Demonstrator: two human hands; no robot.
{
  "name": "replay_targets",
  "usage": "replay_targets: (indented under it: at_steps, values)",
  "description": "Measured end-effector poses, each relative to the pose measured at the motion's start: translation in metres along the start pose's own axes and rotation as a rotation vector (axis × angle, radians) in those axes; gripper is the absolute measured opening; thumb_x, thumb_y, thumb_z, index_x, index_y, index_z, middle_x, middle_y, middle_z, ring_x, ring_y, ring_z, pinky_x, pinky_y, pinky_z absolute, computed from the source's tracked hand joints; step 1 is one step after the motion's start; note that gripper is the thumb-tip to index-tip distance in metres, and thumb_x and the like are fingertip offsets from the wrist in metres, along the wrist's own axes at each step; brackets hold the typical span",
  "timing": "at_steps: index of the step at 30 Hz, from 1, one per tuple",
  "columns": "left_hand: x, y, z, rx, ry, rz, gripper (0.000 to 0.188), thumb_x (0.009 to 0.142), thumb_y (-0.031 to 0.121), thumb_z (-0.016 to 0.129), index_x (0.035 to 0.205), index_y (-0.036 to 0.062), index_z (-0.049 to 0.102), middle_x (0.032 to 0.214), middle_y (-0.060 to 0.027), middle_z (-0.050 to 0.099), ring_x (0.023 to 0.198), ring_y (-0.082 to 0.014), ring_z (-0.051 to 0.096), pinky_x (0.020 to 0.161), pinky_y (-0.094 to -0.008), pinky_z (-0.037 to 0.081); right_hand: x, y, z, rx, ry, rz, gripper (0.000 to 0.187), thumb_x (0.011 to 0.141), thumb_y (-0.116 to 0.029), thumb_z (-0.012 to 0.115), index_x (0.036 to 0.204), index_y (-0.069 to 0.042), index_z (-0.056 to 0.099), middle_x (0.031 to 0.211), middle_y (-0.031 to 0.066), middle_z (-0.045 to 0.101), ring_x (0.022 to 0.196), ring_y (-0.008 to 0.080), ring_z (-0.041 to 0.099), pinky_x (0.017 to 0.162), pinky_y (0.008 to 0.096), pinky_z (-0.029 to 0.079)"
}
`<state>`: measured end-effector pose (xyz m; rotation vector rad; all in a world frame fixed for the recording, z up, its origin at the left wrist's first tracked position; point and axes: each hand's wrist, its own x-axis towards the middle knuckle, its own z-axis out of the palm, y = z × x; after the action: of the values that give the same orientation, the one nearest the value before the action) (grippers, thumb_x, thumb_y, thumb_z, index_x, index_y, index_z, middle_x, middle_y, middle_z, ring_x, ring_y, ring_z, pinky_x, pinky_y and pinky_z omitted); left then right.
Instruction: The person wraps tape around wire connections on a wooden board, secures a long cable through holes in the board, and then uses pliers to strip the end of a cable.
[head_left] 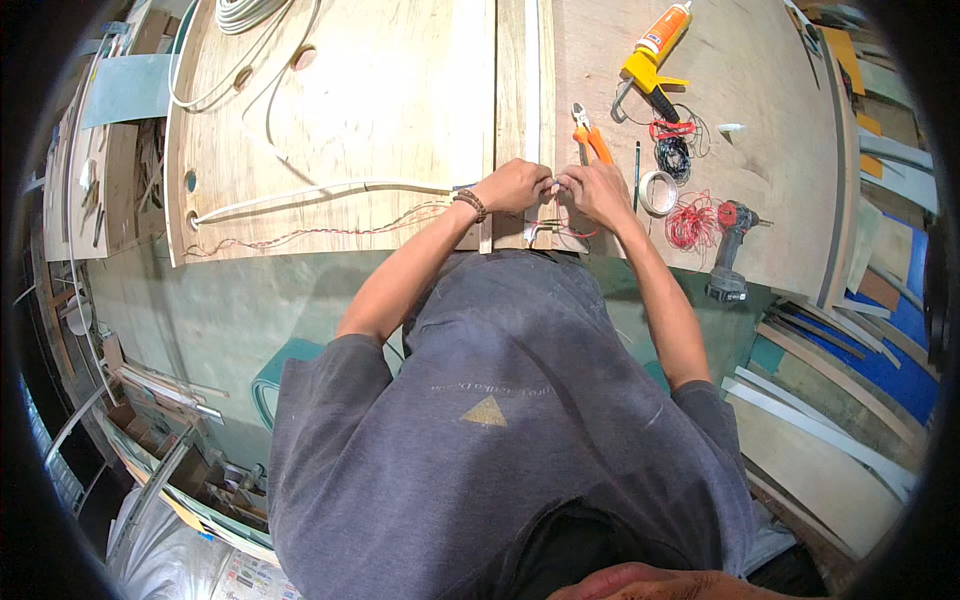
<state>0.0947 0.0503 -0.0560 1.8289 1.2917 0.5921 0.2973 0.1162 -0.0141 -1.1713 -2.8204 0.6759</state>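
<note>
The left hand (515, 186) and right hand (596, 192) each form a closed fingertip grip on thin wires (559, 211). Orange-handled pliers (583, 124) lie just beyond.

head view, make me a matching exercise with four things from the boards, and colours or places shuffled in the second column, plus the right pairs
Things
1. twisted wires
2. pliers
3. tape roll
4. power drill

Colours and places
A. whitish ring, just left of the red wire coil
B. red and dark grey, at the near edge of the right board
C. running along the near side of the left board
D. orange-handled, just beyond the right hand

Pairs: 1-C, 2-D, 3-A, 4-B
</note>
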Motion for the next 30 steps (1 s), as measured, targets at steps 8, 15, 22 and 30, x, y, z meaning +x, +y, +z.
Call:
replay_targets:
  at_steps: [8,15,22,30]
  values:
    - [0.004,0.002,-0.005,-0.074,-0.021,-0.072,0.029,0.101,0.024,0.053,0.095,0.0011,0.071,0.085,-0.0224,0.070,0.081,-0.0395,0.068,0.076,-0.0459,0.052,-0.004,0.008,0.013,0.085,0.101,0.021,0.023,0.094,-0.032,0.063,0.089,-0.012,0.074,0.084,0.0148,0.068,0.087,0.0374,0.061,0.080,0.0473,0.046]
    - [0.011,0.015,0.000,-0.052,-0.004,-0.085,0.029,0.100,0.024,0.055,0.108,-0.0011,0.067,0.096,-0.0266,0.067,0.092,-0.0445,0.064,0.081,-0.0487,0.050,-0.020,0.017,-0.012,0.196,0.307,-0.099,0.026,0.093,-0.028,0.065,0.108,-0.008,0.074,0.108,0.0147,0.070,0.117,0.0342,0.058,0.105,0.0466,0.040]
    - [-0.007,0.059,0.047,0.413,0.538,-0.171,0.051,0.097,0.032,0.062,0.138,0.0045,0.052,0.123,-0.0212,0.054,0.116,-0.0384,0.051,0.098,-0.0518,0.041,-0.115,0.120,-0.062,0.455,0.742,0.392,0.034,0.087,-0.011,0.068,0.120,-0.002,0.068,0.121,0.0164,0.066,0.119,0.0305,0.059,0.106,0.0407,0.042]
    - [-0.030,0.118,0.078,0.433,0.821,-0.273,0.055,0.095,0.027,0.065,0.140,0.0025,0.046,0.135,-0.0255,0.044,0.126,-0.0434,0.043,0.109,-0.0543,0.033,-0.277,0.303,-0.047,-0.131,0.318,1.069,0.093,0.081,-0.050,0.072,0.152,-0.002,0.038,0.151,0.0317,0.040,0.142,0.0453,0.037,0.116,0.0513,0.033]
